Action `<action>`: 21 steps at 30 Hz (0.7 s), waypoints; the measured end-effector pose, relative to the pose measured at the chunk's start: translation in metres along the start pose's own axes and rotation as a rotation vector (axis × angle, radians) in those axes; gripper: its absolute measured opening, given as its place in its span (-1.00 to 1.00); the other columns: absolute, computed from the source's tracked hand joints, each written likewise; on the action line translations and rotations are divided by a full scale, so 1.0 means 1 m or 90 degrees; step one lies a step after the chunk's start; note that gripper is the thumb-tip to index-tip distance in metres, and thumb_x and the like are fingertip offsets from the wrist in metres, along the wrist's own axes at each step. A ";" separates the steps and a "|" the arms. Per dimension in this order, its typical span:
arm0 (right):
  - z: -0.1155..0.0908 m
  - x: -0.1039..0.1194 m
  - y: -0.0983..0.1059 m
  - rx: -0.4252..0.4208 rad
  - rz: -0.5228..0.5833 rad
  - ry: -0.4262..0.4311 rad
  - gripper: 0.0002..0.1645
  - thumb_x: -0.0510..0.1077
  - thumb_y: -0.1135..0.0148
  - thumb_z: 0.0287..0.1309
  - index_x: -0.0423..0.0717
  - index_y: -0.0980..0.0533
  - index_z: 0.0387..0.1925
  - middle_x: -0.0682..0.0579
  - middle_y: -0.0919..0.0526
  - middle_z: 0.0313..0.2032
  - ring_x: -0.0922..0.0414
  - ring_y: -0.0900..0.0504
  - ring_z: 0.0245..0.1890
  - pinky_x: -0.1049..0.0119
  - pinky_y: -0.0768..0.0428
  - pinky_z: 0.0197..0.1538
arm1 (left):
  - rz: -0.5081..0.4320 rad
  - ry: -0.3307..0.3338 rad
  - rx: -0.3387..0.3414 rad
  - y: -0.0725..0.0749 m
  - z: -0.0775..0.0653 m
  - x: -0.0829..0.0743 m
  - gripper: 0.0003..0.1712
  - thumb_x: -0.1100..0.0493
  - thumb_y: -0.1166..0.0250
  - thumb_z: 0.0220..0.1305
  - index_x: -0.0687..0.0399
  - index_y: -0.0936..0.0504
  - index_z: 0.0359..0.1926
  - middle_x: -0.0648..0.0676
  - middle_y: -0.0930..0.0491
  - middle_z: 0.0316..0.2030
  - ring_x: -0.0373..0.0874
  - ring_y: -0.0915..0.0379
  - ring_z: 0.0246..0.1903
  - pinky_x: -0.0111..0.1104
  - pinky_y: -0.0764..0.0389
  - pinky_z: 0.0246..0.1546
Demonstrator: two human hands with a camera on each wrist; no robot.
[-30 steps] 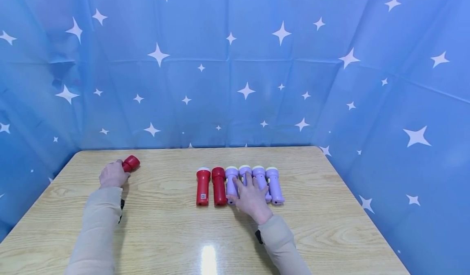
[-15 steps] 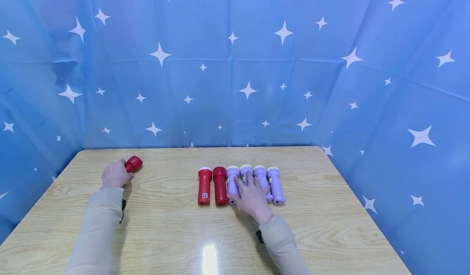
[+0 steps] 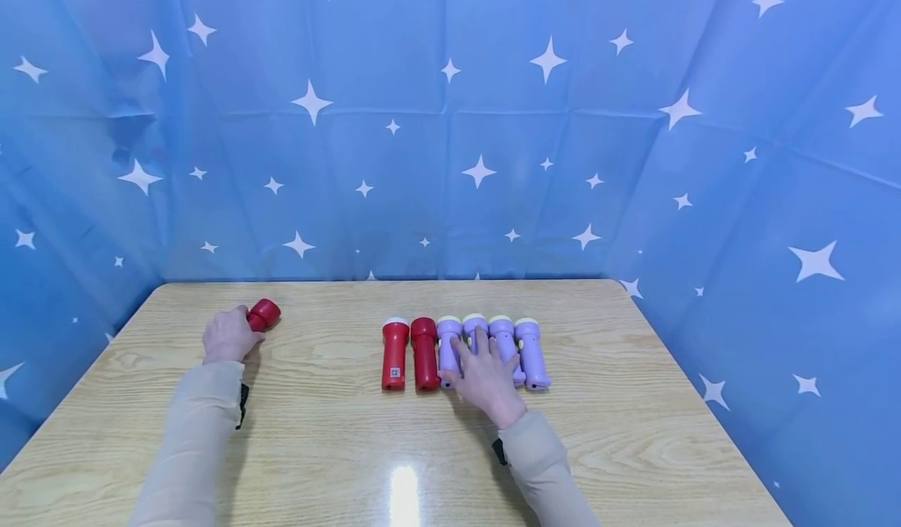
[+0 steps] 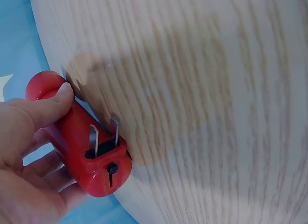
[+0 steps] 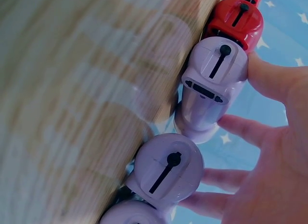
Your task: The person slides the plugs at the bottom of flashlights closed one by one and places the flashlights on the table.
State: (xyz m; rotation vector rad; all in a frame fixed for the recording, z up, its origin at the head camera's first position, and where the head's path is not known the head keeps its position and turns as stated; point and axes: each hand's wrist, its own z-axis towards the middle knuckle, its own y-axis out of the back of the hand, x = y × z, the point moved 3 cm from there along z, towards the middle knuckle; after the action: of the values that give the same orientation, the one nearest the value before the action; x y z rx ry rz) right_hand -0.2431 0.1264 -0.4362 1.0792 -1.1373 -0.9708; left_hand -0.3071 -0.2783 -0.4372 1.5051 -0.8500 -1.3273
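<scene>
At the table's left, my left hand (image 3: 229, 336) grips a red flashlight (image 3: 264, 313), its head pointing away from me. In the left wrist view two metal plug prongs (image 4: 103, 137) stick out near the tail of that flashlight, and the thumb lies along its body. My right hand (image 3: 488, 382) rests with spread fingers over a row of several purple flashlights (image 3: 533, 355), partly covering the middle ones. In the right wrist view the thumb touches the side of a purple flashlight (image 5: 214, 82), and the fingertips reach others beside it.
Left of the purple row, side by side, lie a red flashlight with a white rim (image 3: 395, 355) and a darker red flashlight (image 3: 425, 355). All rest on a wooden table (image 3: 338, 449). Behind it hangs a blue curtain (image 3: 408, 152) with white stars.
The head view has drifted slightly, so the whole scene sits a little farther right. Both hands keep their places, the left one still gripping the red flashlight.
</scene>
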 end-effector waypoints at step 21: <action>-0.001 0.000 0.001 0.009 -0.004 -0.005 -0.25 0.31 -0.12 0.15 0.17 -0.31 0.33 -0.21 -0.19 0.38 -0.25 -0.27 0.33 -0.59 -0.09 0.09 | -0.017 -0.008 0.012 -0.001 -0.027 -0.024 -0.51 0.09 -0.39 0.00 0.37 -0.45 -0.17 0.45 -0.57 -0.31 0.26 -0.51 -0.36 -0.09 -0.47 -0.49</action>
State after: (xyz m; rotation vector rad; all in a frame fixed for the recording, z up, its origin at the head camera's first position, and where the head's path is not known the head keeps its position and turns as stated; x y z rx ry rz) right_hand -0.2426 0.1271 -0.4353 1.0927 -1.1486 -0.9740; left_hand -0.2850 -0.2508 -0.4305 1.5290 -0.8559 -1.3522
